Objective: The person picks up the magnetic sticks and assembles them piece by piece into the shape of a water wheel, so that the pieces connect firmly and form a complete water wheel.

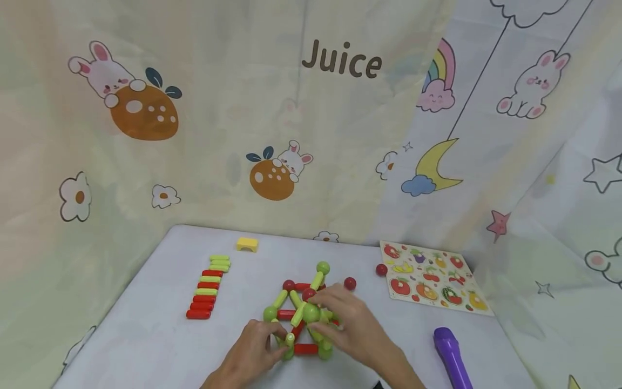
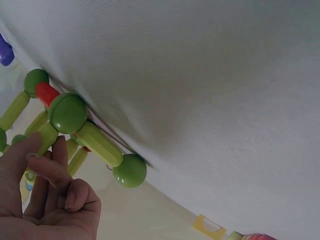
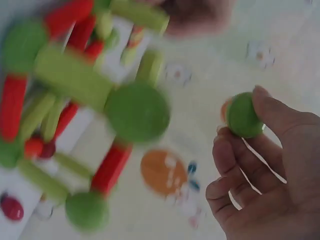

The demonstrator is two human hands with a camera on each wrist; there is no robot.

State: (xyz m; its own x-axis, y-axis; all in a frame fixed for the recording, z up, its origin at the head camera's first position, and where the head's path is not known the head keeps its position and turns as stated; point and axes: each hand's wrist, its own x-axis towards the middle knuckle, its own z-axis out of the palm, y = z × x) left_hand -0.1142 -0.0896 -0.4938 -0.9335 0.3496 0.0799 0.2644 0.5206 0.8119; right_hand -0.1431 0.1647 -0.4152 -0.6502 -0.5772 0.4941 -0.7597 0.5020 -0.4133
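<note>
A frame of green and red rods joined by balls [image 1: 285,314] stands at the front middle of the table. At its near left corner my left hand [image 1: 255,346] pinches an upright yellow-green rod [image 2: 48,135] between thumb and fingers, just above a green ball [image 2: 68,113]. My right hand [image 1: 357,327] holds a loose green ball [image 3: 245,115] with thumb and fingertips, over the frame's right side. In the right wrist view that ball is apart from the rods. The right hand hides part of the frame in the head view.
Left of the frame, red and green rods [image 1: 206,292] lie in a column, with a yellow arch block [image 1: 247,244] behind. Two loose red balls [image 1: 350,283] lie to the right, near a fruit puzzle board [image 1: 439,278]. A purple toy microphone [image 1: 452,356] lies at the near right.
</note>
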